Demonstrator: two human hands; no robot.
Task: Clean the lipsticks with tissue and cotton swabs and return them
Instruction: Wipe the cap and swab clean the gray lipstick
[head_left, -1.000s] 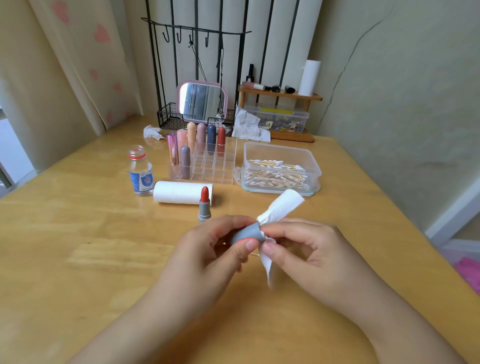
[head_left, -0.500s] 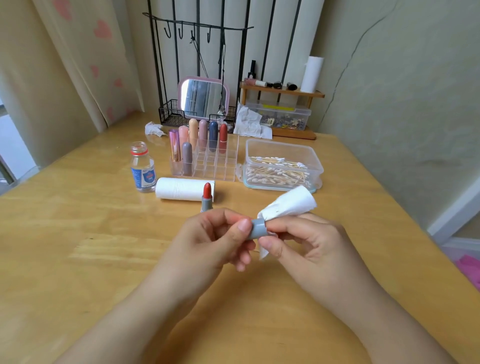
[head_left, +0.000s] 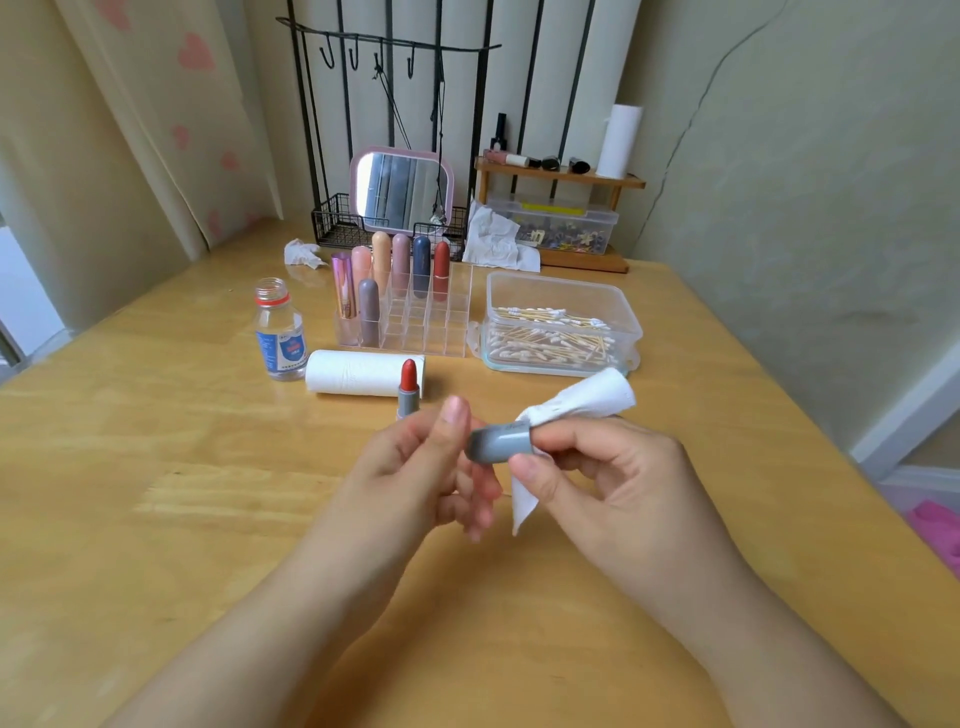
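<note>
Above the table's middle, my right hand (head_left: 613, 478) pinches a white tissue (head_left: 582, 397) around one end of a grey lipstick cap (head_left: 498, 441). My left hand (head_left: 410, 467) is beside the cap's other end, thumb raised and fingers hanging loose and blurred. The cap's lipstick (head_left: 409, 387), red with a grey base, stands uncapped behind my hands, in front of a lying tissue roll (head_left: 358, 373). Several capped lipsticks stand in the clear organizer (head_left: 431, 332). A clear box (head_left: 618, 312) holds cotton swabs.
An open small bottle (head_left: 280, 338) stands left of the roll. At the back are a pink mirror (head_left: 402, 192), a black wire rack, crumpled tissues (head_left: 496, 239) and a wooden shelf (head_left: 561, 176) over a storage box. The wooden table (head_left: 156, 467) ends at the right.
My left hand's grip on the grey cap has loosened, its thumb lifting. More of the cap shows, and my right hand holds it in the tissue.
</note>
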